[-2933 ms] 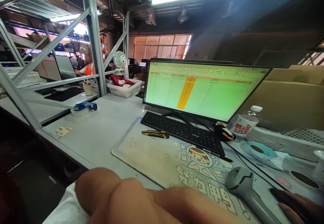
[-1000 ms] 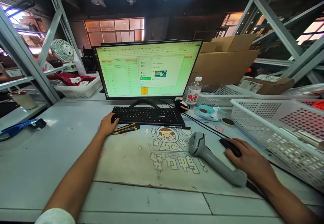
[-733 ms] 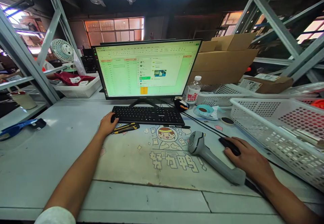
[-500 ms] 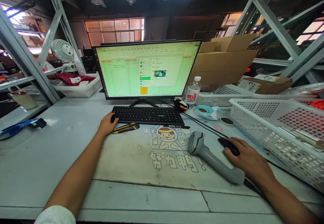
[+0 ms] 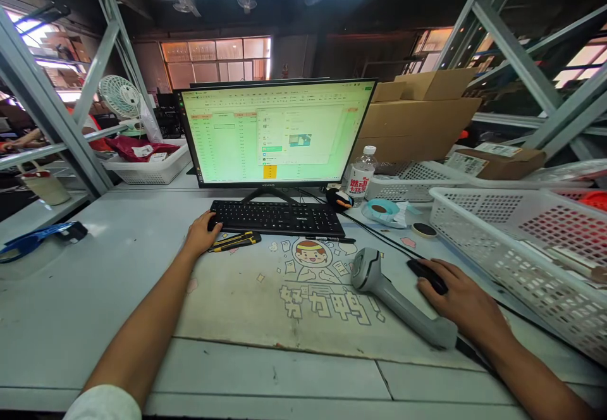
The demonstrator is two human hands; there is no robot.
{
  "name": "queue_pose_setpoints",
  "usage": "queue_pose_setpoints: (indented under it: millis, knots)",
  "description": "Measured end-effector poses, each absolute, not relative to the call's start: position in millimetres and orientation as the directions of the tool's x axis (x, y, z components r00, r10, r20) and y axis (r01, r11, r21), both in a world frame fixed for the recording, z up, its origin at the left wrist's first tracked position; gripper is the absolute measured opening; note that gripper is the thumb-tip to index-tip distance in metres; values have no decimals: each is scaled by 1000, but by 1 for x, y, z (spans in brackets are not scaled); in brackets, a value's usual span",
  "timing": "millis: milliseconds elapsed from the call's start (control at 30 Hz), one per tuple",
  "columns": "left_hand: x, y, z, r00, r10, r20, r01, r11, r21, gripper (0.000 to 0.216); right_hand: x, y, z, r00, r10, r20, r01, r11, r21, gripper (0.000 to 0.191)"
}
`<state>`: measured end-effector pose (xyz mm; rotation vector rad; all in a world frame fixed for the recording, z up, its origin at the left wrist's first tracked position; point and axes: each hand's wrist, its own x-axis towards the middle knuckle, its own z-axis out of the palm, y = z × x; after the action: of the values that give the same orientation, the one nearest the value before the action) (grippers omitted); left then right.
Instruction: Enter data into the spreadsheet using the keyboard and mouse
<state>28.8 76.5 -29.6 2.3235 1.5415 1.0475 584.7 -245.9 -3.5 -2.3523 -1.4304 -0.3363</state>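
Note:
My right hand [image 5: 463,304] lies over a black mouse [image 5: 425,273] on the desk, fingers curved around it. My left hand [image 5: 201,233] rests at the left end of the black keyboard [image 5: 279,217], fingers curled against its edge. A grey barcode scanner [image 5: 393,298] lies on the cartoon-printed desk mat [image 5: 294,293] just left of the mouse. A yellow-and-black utility knife [image 5: 236,240] lies beside my left hand. The monitor [image 5: 275,132] shows a green spreadsheet with a window over it.
White mesh baskets [image 5: 516,249] crowd the right side. Cardboard boxes [image 5: 417,116], a water bottle [image 5: 361,179] and tape rolls [image 5: 385,210] stand behind. A blue tape dispenser [image 5: 38,238] lies far left. Metal rack posts [image 5: 52,110] flank the desk. A white basket [image 5: 147,166] and fan [image 5: 121,96] stand behind.
Since 2.9 s ago my view swung to face the monitor and a window opened on screen. Over the last second both hands stay put on keyboard and mouse.

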Motion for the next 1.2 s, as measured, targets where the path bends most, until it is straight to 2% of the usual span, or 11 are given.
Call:
queue_pose_setpoints:
  millis: [667, 833, 1033, 1200]
  knots:
    - [32, 74, -29, 204, 856, 474, 739, -452, 499, 51, 600, -243, -13, 384, 821, 423, 923, -320, -216, 67]
    - [31, 74, -30, 220, 856, 468, 735, -461, 498, 53, 603, -241, -15, 396, 813, 426, 917, -327, -229, 69]
    - [31, 74, -27, 222, 860, 459, 740, -455, 496, 55, 600, -241, -11, 496, 794, 352, 866, -422, -270, 73]
    - [31, 73, -27, 214, 862, 459, 740, -450, 501, 51, 594, -241, -6, 512, 795, 324, 855, -437, -279, 78]
